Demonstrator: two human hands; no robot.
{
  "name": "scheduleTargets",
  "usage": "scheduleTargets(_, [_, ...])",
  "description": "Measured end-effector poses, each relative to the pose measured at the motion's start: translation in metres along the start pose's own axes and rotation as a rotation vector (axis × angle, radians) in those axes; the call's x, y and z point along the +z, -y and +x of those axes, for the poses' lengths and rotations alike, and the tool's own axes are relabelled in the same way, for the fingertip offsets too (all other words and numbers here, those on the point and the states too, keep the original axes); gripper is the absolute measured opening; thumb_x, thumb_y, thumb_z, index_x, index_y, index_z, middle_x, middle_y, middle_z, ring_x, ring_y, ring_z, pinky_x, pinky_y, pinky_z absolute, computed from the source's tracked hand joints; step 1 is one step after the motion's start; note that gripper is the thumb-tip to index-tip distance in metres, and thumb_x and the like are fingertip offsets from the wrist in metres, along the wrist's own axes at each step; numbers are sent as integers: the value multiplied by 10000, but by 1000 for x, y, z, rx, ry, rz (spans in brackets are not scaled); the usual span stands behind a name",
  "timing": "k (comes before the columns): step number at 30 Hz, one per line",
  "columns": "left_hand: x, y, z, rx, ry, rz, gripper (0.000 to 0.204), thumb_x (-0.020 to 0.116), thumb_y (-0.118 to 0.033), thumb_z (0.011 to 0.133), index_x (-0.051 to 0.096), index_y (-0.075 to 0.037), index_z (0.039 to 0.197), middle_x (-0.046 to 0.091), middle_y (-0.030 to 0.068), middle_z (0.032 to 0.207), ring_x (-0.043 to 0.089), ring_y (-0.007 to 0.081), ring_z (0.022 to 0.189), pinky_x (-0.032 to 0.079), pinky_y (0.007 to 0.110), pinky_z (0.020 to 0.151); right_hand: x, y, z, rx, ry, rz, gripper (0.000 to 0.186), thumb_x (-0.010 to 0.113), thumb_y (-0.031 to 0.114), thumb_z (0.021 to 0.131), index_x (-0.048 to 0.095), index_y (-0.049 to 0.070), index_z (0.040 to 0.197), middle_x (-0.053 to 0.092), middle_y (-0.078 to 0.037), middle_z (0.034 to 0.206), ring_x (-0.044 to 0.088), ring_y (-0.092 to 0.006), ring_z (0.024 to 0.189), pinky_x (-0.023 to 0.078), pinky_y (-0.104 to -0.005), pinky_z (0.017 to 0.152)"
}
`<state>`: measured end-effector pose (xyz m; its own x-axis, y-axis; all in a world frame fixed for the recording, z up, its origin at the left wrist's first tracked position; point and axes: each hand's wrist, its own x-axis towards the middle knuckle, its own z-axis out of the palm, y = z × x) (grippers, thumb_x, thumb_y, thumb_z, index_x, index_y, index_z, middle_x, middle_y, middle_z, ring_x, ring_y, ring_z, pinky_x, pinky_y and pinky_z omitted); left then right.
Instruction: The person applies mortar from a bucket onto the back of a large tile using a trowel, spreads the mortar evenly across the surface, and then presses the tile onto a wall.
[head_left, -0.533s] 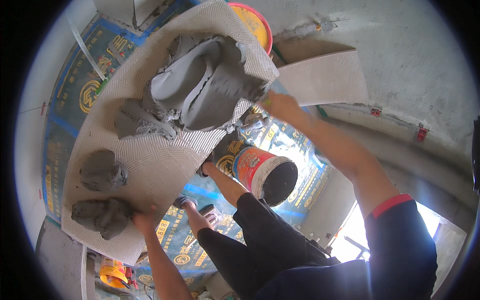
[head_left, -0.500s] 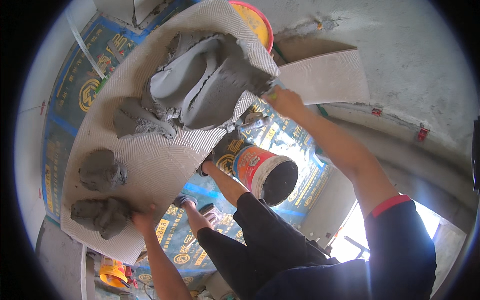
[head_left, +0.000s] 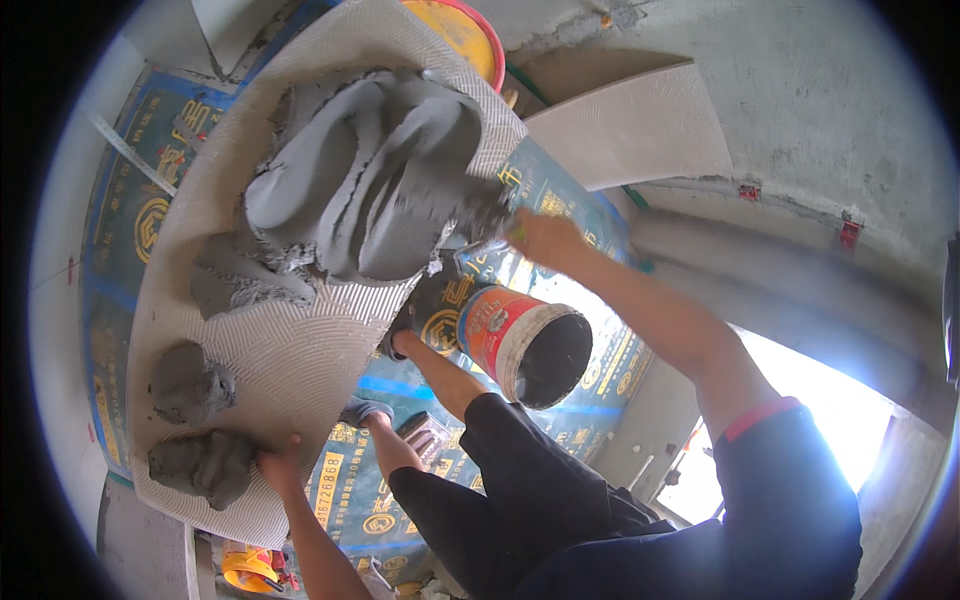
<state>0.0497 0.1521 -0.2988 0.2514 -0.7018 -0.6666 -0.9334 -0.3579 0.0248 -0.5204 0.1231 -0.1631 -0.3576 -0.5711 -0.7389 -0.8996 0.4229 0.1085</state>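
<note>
A large pale tile (head_left: 300, 340) with a ridged back stands in front of me. Across its upper part lies a thick, smeared mass of grey mortar (head_left: 320, 180), and two separate lumps sit lower, one a mortar lump (head_left: 190, 383) and the other a mortar lump (head_left: 205, 468) close to my left hand. My left hand (head_left: 283, 465) is closed on the tile's near edge. My right hand (head_left: 548, 240) is wrapped around the handle of a trowel (head_left: 470, 208), whose blade is blurred and pressed against the mortar near the tile's right edge.
Right of the tile a red and white bucket (head_left: 490, 325) stands on printed green floor sheeting (head_left: 330, 490). Another tile (head_left: 635, 125) leans by the wall. A red-rimmed yellow tub (head_left: 450, 35) is at the top, a yellow container (head_left: 250, 567) at lower left. My feet are beside the bucket.
My right hand and the trowel have moved down and left, leaving a fresh smoothed track in the mortar. My left hand still holds the tile edge. The whole view has shifted slightly.
</note>
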Motion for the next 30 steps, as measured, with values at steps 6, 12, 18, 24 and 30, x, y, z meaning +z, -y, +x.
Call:
scheduleTargets(6, [0,0,0,175,-61,-187,764,799,-377,559,499,108,1068,561,282,1031,542,407,965,429,421,838,24,-50,30,240,-355,336,587,467,578,821,560,18,968,624,-228,795,619,-375,774,488,-455,698])
scheduleTargets(12, [5,3,7,159,-35,-105,712,775,-387,594,523,66,1081,574,240,1048,540,375,994,433,420,836,97,-60,26,451,-270,820,611,445,572,831,565,1,1014,614,-215,783,613,-355,764,469,-443,714])
scheduleTargets(18, [-9,12,3,212,-17,-24,672,752,-413,617,550,42,1067,585,233,1032,552,367,971,441,423,825,112,-68,-22,453,-179,848,584,432,545,848,575,0,1006,614,-198,787,603,-344,763,443,-426,716])
scheduleTargets(24, [-17,-7,-3,182,59,-115,635,729,-459,637,596,54,987,615,221,990,571,373,955,451,434,812,140,16,-32,-41,-362,684,458,588,427,793,529,0,948,588,-194,695,604,-338,741,470,-421,595])
scheduleTargets(30, [-16,5,6,148,72,16,726,730,-469,638,534,60,1095,570,231,1094,545,366,1017,427,424,856,172,42,-29,-133,-378,434,559,687,364,692,498,-16,1057,606,-187,768,618,-326,652,498,-427,565])
